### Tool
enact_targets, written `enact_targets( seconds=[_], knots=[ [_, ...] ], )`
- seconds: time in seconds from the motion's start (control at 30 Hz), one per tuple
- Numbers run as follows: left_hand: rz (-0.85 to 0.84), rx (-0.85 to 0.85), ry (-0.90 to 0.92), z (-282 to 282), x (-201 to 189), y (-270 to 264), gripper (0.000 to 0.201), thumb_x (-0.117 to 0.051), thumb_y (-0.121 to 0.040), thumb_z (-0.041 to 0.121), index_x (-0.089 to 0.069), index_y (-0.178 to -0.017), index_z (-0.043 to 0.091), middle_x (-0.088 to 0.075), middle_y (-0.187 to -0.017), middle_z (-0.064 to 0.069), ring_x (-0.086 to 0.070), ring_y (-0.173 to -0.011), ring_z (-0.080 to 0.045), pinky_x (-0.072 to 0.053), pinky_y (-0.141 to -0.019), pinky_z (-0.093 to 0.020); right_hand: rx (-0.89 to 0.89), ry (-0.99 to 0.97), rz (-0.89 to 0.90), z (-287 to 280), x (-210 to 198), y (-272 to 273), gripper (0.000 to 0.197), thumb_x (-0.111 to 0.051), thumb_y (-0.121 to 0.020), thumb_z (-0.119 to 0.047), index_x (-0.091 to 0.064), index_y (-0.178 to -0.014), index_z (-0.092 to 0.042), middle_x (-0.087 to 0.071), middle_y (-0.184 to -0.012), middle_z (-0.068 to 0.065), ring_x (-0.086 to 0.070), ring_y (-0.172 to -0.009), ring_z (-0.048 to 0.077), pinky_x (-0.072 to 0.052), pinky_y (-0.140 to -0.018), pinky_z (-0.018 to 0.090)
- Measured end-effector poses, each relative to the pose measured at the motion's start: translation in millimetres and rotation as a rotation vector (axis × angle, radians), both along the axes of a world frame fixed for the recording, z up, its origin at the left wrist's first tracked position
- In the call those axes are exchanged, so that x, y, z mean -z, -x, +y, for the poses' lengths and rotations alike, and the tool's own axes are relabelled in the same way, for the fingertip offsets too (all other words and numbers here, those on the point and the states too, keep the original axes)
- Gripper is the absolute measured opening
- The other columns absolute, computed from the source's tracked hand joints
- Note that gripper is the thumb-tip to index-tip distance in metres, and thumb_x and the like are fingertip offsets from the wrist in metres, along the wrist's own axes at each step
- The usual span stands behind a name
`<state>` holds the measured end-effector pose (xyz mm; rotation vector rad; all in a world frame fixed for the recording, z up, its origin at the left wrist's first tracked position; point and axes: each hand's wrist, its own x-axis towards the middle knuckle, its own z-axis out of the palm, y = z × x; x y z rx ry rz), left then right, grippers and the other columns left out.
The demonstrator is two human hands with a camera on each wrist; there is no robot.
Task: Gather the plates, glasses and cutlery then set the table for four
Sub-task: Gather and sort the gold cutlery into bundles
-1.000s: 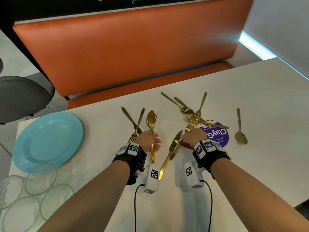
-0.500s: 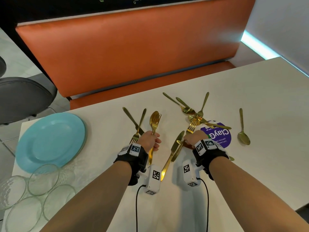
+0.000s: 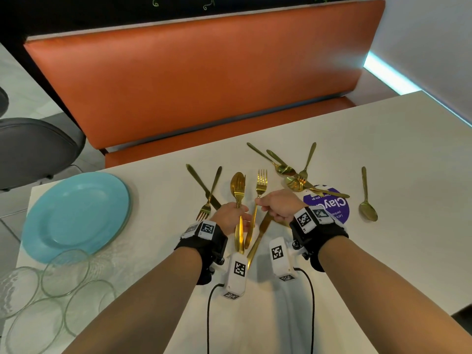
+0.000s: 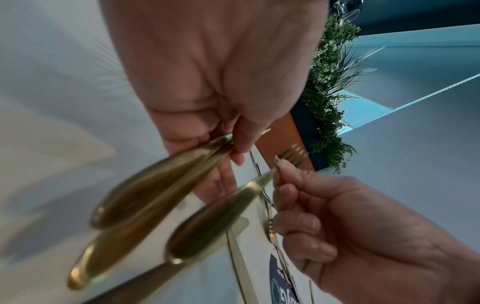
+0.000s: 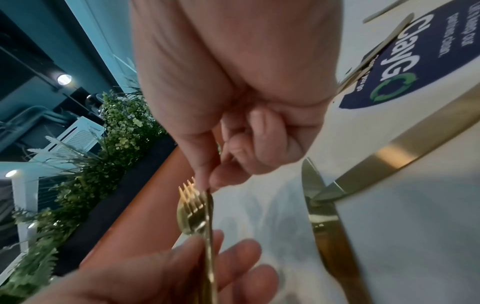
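Observation:
My left hand grips a gold spoon and fork together by their handles, heads pointing away from me; their blurred handles show in the left wrist view. Right beside them my right hand pinches a second gold fork at its neck between thumb and forefinger, its handle slanting down toward the left palm. A gold knife lies on the white table under both hands. In the right wrist view the pinched fork is edge-on in front of the left hand's spoon.
A crossed knife and fork lie left of my hands. A heap of spoons and forks sits on a purple sticker, and a lone spoon lies further right. A light blue plate stack and several glasses are at the left edge. An orange bench runs behind.
My right hand has lifted a fork off the table near the knives and carried it left, up against the spoon and fork in my left hand. The left hand has hardly moved.

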<state>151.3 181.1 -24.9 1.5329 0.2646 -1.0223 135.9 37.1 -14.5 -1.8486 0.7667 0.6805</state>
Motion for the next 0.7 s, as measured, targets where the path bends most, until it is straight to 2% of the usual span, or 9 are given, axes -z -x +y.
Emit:
enact_targets(
  seconds=[0.1, 0.17, 0.27, 0.4, 0.5, 0.57, 0.6, 0.67, 0.7],
  knots=[
    [-0.018, 0.023, 0.018, 3, 0, 1, 0.021, -0.039, -0.1, 0.012, -0.053, -0.094, -0.003, -0.065, -0.091, -0.023, -0.061, -0.075, -0.03, -0.051, -0.085, -0.047, -0.046, 0.017, -0.031, 10, -1, 0, 0.028, -0.058, -0.092, -0.031, -0.057, -0.075, -0.008, -0.045, -0.04, -0.005, -0.029, -0.023, 0.005, -0.022, -0.03, 0.012],
    [0.005, -0.006, 0.039, 6, -1, 1, 0.027, -0.034, -0.102, 0.014, -0.053, -0.087, 0.002, -0.062, -0.081, -0.019, -0.06, -0.07, -0.028, -0.052, -0.074, -0.04, -0.086, 0.052, -0.031, 17, -1, -2, 0.031, -0.058, -0.091, -0.033, -0.055, -0.07, -0.01, -0.043, -0.043, -0.004, -0.031, -0.028, 0.007, -0.023, -0.03, 0.013],
    [0.015, -0.025, 0.051, 11, -1, 1, 0.029, -0.029, -0.103, 0.018, -0.05, -0.086, 0.005, -0.058, -0.074, -0.015, -0.058, -0.064, -0.025, -0.051, -0.067, -0.036, -0.063, 0.02, -0.096, 28, 9, -7, 0.024, -0.062, -0.089, -0.031, -0.061, -0.077, -0.009, -0.051, -0.063, 0.001, -0.035, -0.045, 0.011, -0.028, -0.039, 0.019],
    [-0.02, -0.101, 0.022, 19, 6, -4, 0.023, -0.029, -0.103, 0.02, -0.046, -0.1, 0.005, -0.048, -0.067, -0.008, -0.046, -0.056, -0.017, -0.05, -0.062, -0.034, 0.025, -0.117, -0.153, 39, 19, -16, 0.017, -0.063, -0.089, -0.023, -0.061, -0.074, -0.014, -0.054, -0.069, 0.0, -0.035, -0.047, 0.01, -0.027, -0.039, 0.019],
    [-0.083, -0.206, -0.035, 28, 10, -12, 0.023, -0.028, -0.102, 0.021, -0.045, -0.095, 0.007, -0.039, -0.062, -0.003, -0.034, -0.052, -0.013, -0.039, -0.052, -0.026, 0.057, -0.12, -0.156, 44, 20, -30, 0.011, -0.06, -0.09, -0.02, -0.063, -0.085, -0.011, -0.056, -0.076, 0.004, -0.038, -0.051, 0.012, -0.031, -0.041, 0.02],
    [-0.095, -0.257, -0.039, 36, 12, -18, 0.03, -0.027, -0.103, 0.025, -0.044, -0.084, 0.01, -0.035, -0.061, -0.002, -0.029, -0.049, -0.012, -0.029, -0.048, -0.024, -0.041, 0.074, -0.194, 47, 21, -40, 0.017, -0.056, -0.091, -0.021, -0.068, -0.098, -0.01, -0.061, -0.09, 0.006, -0.051, -0.065, 0.018, -0.042, -0.056, 0.025],
    [-0.095, -0.267, -0.046, 40, 12, -21, 0.033, -0.027, -0.103, 0.029, -0.043, -0.079, 0.012, -0.034, -0.061, -0.002, -0.027, -0.048, -0.012, -0.026, -0.047, -0.024, -0.136, 0.224, -0.219, 48, 23, -45, 0.021, -0.054, -0.092, -0.021, -0.068, -0.104, -0.012, -0.063, -0.098, 0.005, -0.058, -0.081, 0.02, -0.046, -0.07, 0.028],
    [-0.104, -0.281, -0.067, 51, 14, -27, 0.036, -0.027, -0.102, 0.036, -0.041, -0.077, 0.015, -0.033, -0.06, 0.0, -0.026, -0.047, -0.011, -0.024, -0.046, -0.022, -0.279, 0.435, -0.244, 53, 28, -55, 0.026, -0.053, -0.093, -0.023, -0.063, -0.116, -0.016, -0.062, -0.119, 0.004, -0.057, -0.111, 0.023, -0.044, -0.092, 0.029],
    [-0.112, -0.281, -0.079, 56, 15, -29, 0.035, -0.028, -0.102, 0.036, -0.042, -0.077, 0.015, -0.034, -0.06, 0.001, -0.026, -0.048, -0.01, -0.024, -0.045, -0.022, -0.328, 0.463, -0.242, 56, 31, -58, 0.03, -0.053, -0.093, -0.023, -0.058, -0.123, -0.018, -0.058, -0.127, 0.004, -0.053, -0.118, 0.024, -0.042, -0.098, 0.03]
  ],
)
